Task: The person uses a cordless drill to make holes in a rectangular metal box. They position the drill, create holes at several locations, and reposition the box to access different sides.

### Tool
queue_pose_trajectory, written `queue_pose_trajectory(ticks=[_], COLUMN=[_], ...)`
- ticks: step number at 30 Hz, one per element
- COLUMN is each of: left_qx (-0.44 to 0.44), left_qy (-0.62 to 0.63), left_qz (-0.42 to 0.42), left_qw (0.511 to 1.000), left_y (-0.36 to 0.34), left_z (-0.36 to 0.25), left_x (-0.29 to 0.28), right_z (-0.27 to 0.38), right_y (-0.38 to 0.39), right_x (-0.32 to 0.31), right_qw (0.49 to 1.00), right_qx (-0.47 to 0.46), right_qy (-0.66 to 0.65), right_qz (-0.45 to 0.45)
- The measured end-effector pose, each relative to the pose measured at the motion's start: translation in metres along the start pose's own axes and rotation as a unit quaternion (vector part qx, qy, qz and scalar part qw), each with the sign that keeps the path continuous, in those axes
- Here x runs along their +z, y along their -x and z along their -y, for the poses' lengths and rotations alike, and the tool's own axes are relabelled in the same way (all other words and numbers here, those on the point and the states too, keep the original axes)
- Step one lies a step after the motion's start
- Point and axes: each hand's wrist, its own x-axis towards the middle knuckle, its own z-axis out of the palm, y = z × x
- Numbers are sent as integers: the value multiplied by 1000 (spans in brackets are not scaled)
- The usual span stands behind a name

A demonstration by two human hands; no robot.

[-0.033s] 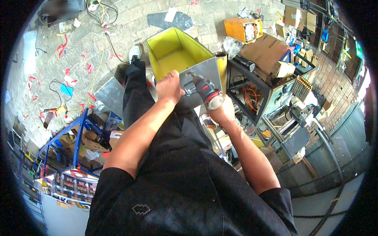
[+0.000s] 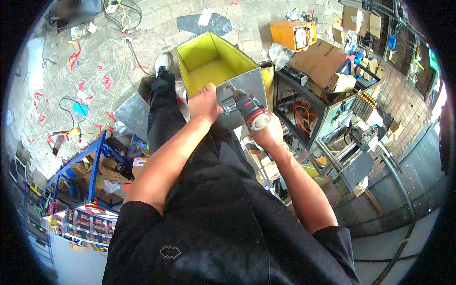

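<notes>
A tall box [image 2: 214, 66], yellow inside with a grey metal front panel [image 2: 254, 88], stands before me, its open top facing up. My left hand [image 2: 204, 103] is closed around the panel's left edge; its fingertips are partly hidden. Beside its thumb is a silver metal fitting [image 2: 229, 105] against the panel. My right hand [image 2: 270, 135] grips a cordless drill [image 2: 248, 108], grey and black with a red ring. The drill's nose points at the panel near its upper edge. Whether the tip touches the panel is too small to tell.
To the right stands a dark metal frame [image 2: 311, 121] with a cardboard box [image 2: 319, 61] on top. An orange machine [image 2: 292, 35] sits beyond. At left are a blue rack [image 2: 95, 166], a loose metal sheet [image 2: 133, 111], cables [image 2: 135, 57] and red scraps on the floor.
</notes>
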Motion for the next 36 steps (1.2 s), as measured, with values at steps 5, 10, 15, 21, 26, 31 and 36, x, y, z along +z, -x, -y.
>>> queue_pose_trajectory(ticks=[5,10,15,21,26,31,36], left_qx=[2,12,21,-8,-10,75,115], left_qy=[-15,-25,-29,-45,-70,-96,150], left_qz=[10,19,44,86,66,-70,-37], left_qw=[1000,999,998,995,995,990,981], left_y=[-2,-3,-2,-9,4,23,41], left_z=[-4,-9,-14,-20,-25,-32,-73], left_x=[-2,-12,-13,-23,-18,-12,-55], right_z=[-5,-1,-26,-34,-74,-115,-149], right_y=[3,14,22,77,106,126,120], right_x=[19,29,59,27,13,13,43], right_qw=[999,998,975,974,924,922,884], right_qx=[-28,11,21,-8,-14,-83,-144], right_qy=[4,-55,-194,-187,-357,-339,-395], right_qz=[-34,-21,-105,-127,-133,-168,-206])
